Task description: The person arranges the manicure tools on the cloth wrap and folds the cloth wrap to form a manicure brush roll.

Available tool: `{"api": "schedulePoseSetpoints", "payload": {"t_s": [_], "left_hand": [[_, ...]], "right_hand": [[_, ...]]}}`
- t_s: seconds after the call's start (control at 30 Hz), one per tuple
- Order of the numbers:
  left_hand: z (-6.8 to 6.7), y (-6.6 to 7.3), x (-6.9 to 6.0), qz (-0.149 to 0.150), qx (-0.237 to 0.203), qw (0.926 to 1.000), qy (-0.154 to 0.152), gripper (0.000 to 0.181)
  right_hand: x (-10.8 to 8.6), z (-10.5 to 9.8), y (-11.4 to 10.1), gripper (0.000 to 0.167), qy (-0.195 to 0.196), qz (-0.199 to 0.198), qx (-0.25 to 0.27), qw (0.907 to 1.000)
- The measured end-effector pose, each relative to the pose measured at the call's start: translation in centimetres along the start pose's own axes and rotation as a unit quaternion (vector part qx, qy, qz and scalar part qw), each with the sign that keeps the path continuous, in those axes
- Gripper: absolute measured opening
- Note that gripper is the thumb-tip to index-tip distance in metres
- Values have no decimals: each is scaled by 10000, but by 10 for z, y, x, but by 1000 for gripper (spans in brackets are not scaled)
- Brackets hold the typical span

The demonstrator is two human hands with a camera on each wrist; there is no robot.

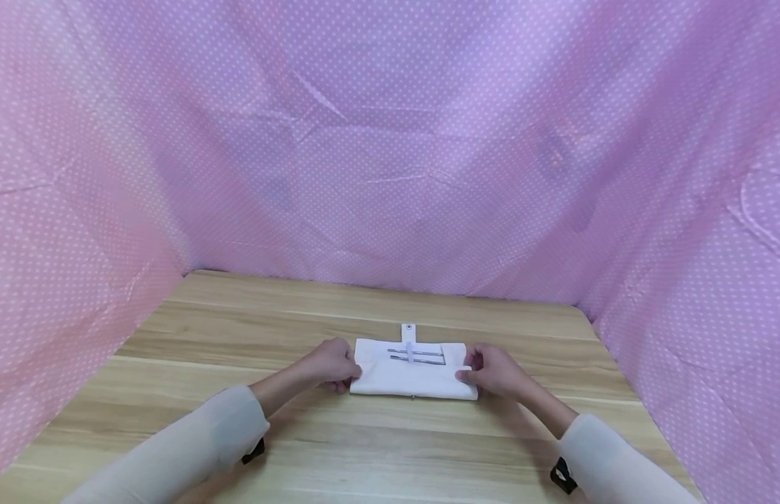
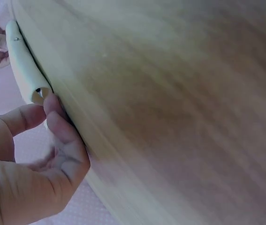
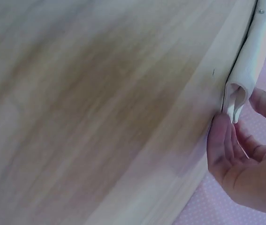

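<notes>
A white case [image 1: 384, 378] with a folded-over near edge lies on the table, its snap strap [image 1: 408, 332] pointing away from me. Two thin metal rods [image 1: 428, 353] lie across its upper face under a small band; their exact kind is unclear. My left hand [image 1: 332, 364] pinches the case's left end between thumb and fingers. At the opposite end my right hand [image 1: 496, 369] pinches the edge, thumb on top. Both wrist views show the fold as a hollow curl, seen end-on in the white case [image 3: 251, 61], with a small metal stud on its outside.
The wood-grain table [image 1: 239, 315] extends on all sides of the case. Pink polka-dot cloth [image 1: 390, 175] hangs behind it and along the left and right sides. Dark bands show below both sleeves.
</notes>
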State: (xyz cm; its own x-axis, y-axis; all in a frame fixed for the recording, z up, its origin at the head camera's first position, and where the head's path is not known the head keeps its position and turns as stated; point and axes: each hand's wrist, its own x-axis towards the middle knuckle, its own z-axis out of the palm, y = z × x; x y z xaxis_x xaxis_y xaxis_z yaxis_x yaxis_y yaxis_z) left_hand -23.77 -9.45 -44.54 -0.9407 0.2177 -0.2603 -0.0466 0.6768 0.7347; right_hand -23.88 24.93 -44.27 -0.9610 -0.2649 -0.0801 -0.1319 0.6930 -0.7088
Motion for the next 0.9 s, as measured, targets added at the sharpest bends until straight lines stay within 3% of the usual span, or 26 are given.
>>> {"api": "schedulePoseSetpoints", "payload": {"t_s": [0.13,0.27,0.37,0.5,0.57,0.63,0.7,0.73,0.8,0.9], "left_hand": [[1,2,0,690,834,9931,458,18],[6,4,2,1547,1554,9729,731,20],[10,6,4,2455,2222,9419,568,25],[12,9,0,3535,3158,8800,298,45],[12,10,-4,3772,3414,8606,239,52],[12,9,-7,3903,3614,8465,223,53],[13,9,-10,3982,3621,8426,196,41],[13,8,-11,3977,3623,8428,157,35],[13,7,-12,3924,3592,8467,48,31],[11,4,-15,3769,3527,8564,-138,44]], "right_hand": [[1,-1,-1,23,223,-487,-484,9974],[1,0,-3,17,162,-1060,-495,9930],[1,2,-4,14,25,-1518,-528,9870],[-1,4,-4,13,-148,-2006,-723,9769],[-2,4,-4,11,-234,-2190,-790,9722],[-4,4,-5,7,-301,-2342,-879,9677],[-7,4,-5,4,-309,-2554,-1147,9595],[-8,4,-6,10,-299,-2671,-1377,9533],[-11,4,-5,25,-264,-2841,-1900,9394],[-16,4,-3,44,-250,-2926,-2606,9197]]}}
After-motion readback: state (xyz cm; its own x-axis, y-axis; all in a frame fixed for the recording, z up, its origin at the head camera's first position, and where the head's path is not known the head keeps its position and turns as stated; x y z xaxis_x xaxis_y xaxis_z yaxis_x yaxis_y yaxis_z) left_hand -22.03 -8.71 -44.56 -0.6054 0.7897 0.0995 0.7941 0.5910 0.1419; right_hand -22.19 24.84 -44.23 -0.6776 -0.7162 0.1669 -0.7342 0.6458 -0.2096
